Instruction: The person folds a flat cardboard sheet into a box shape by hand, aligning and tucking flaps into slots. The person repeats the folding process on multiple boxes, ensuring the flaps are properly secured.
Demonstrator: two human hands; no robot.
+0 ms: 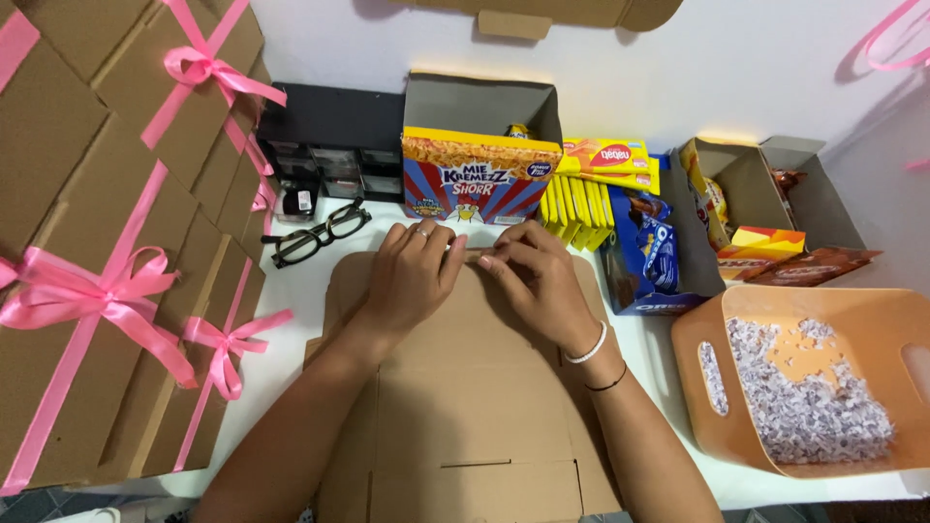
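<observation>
Left hand and right hand pressing flat, fingers together, on the far edge of an unfolded cardboard box blank, lying on the white bench, black glasses nearby

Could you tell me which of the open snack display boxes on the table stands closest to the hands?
The red, blue and yellow snack box directly beyond the hands; the blue biscuit box and grey-lined box sit farther right.

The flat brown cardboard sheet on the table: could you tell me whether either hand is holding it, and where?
Both the left hand and right hand press on the flat brown cardboard sheet at its far edge, fingertips meeting at the middle.
</observation>
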